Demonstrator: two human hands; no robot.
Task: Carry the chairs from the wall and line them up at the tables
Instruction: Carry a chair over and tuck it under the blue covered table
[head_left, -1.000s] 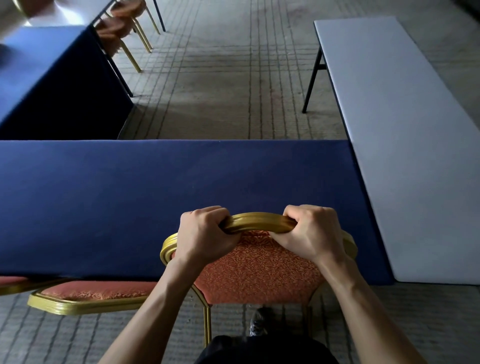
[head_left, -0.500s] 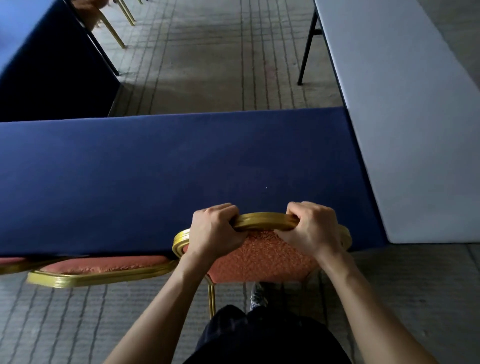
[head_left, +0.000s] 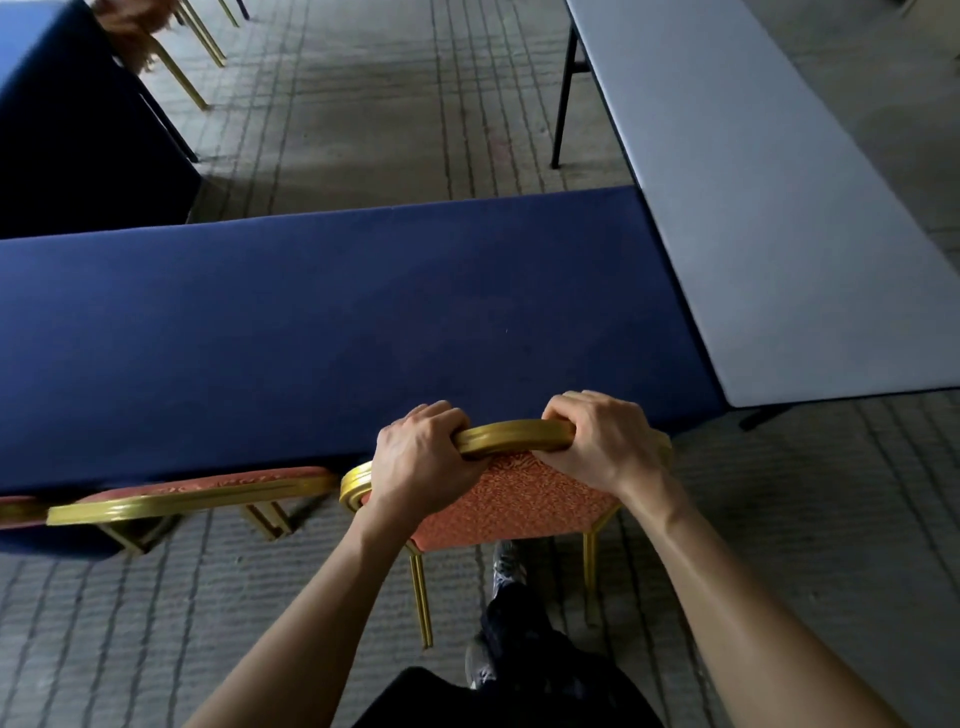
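Head: chair, seemingly front toward table

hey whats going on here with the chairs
A person is placing a red chair with a gold frame at the long blue table. The left hand and the right hand both grip the top rail of its back, close against the table's near edge. A second chair sits tucked in just to its left. A white table adjoins on the right.
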